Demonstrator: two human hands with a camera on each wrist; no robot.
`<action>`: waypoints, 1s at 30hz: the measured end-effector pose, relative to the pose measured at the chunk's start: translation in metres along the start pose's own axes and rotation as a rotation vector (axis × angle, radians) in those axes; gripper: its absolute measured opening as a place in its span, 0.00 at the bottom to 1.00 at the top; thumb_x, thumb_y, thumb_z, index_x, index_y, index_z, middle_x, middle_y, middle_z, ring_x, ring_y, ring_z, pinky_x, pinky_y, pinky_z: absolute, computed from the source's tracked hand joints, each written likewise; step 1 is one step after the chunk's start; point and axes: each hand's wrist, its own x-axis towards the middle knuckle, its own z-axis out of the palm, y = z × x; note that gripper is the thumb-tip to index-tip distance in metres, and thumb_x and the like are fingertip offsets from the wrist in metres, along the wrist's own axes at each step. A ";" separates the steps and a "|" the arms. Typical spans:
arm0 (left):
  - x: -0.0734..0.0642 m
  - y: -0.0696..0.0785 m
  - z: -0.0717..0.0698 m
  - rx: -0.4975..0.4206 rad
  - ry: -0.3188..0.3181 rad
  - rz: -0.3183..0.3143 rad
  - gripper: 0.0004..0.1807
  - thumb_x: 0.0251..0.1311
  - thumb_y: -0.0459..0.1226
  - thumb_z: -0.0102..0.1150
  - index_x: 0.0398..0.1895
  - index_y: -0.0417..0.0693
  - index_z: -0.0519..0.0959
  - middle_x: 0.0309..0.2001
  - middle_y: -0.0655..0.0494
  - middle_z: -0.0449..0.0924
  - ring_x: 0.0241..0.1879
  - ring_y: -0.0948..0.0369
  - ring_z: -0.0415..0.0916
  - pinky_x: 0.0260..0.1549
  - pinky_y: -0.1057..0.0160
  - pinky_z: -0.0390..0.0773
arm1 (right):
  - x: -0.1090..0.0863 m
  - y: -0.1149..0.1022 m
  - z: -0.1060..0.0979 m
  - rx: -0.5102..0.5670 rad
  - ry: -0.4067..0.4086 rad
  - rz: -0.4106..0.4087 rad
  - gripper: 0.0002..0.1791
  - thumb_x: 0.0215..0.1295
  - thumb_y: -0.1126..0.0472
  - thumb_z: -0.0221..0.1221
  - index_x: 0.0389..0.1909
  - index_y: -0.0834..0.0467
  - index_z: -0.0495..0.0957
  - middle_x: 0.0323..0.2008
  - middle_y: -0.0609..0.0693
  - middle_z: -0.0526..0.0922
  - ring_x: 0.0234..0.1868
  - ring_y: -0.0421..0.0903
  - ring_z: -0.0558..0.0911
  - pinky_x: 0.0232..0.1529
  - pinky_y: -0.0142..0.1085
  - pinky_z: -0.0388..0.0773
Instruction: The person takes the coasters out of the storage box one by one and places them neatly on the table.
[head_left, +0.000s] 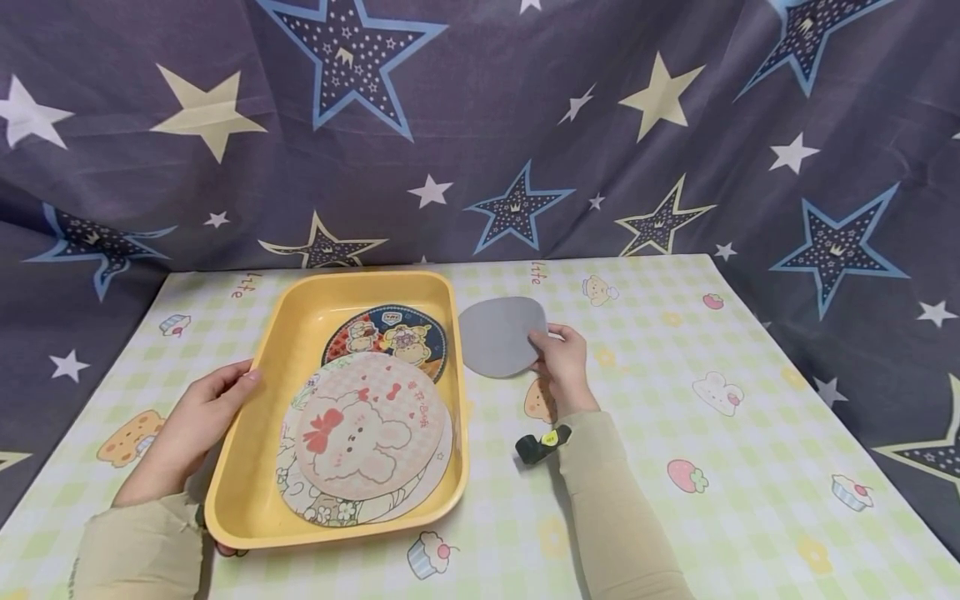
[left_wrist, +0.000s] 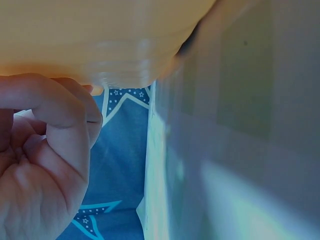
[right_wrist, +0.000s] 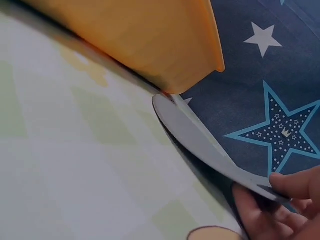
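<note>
A yellow rectangular tray [head_left: 262, 487] stands on the table, with several round printed mats inside. On top lies a pink mat with a white rabbit [head_left: 367, 433]; a dark blue and red mat [head_left: 420, 329] shows behind it. My left hand [head_left: 206, 417] grips the tray's left rim, thumb on the edge and fingers curled beneath it in the left wrist view. To the right of the tray, my right hand [head_left: 564, 362] pinches a thin grey round mat [head_left: 502, 337] by its right edge. In the right wrist view this mat [right_wrist: 200, 145] tilts close over the tablecloth.
A pale green checked tablecloth [head_left: 750, 467] with cartoon prints covers the table. Behind the table hangs a dark curtain [head_left: 480, 125] with stars. A dark band with a yellow mark [head_left: 542, 444] sits at the right wrist.
</note>
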 end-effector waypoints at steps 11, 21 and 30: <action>0.001 -0.001 -0.001 -0.005 -0.003 0.000 0.36 0.78 0.50 0.37 0.71 0.24 0.56 0.53 0.30 0.75 0.35 0.71 0.81 0.33 0.66 0.85 | -0.001 -0.006 0.001 -0.138 0.007 -0.022 0.18 0.69 0.64 0.59 0.57 0.65 0.77 0.50 0.62 0.81 0.30 0.41 0.79 0.26 0.26 0.79; 0.000 -0.002 -0.001 -0.002 -0.005 0.002 0.36 0.78 0.50 0.37 0.71 0.24 0.56 0.53 0.31 0.75 0.35 0.72 0.81 0.33 0.66 0.85 | -0.004 -0.010 0.004 -0.155 0.029 -0.016 0.23 0.68 0.66 0.57 0.63 0.65 0.73 0.52 0.60 0.78 0.41 0.45 0.77 0.31 0.27 0.75; 0.001 -0.003 -0.001 0.000 -0.005 0.000 0.36 0.78 0.50 0.37 0.71 0.24 0.56 0.54 0.31 0.75 0.35 0.72 0.81 0.33 0.67 0.85 | -0.002 -0.008 0.002 -0.130 0.077 -0.043 0.23 0.68 0.66 0.56 0.63 0.66 0.73 0.54 0.61 0.78 0.40 0.45 0.78 0.33 0.25 0.76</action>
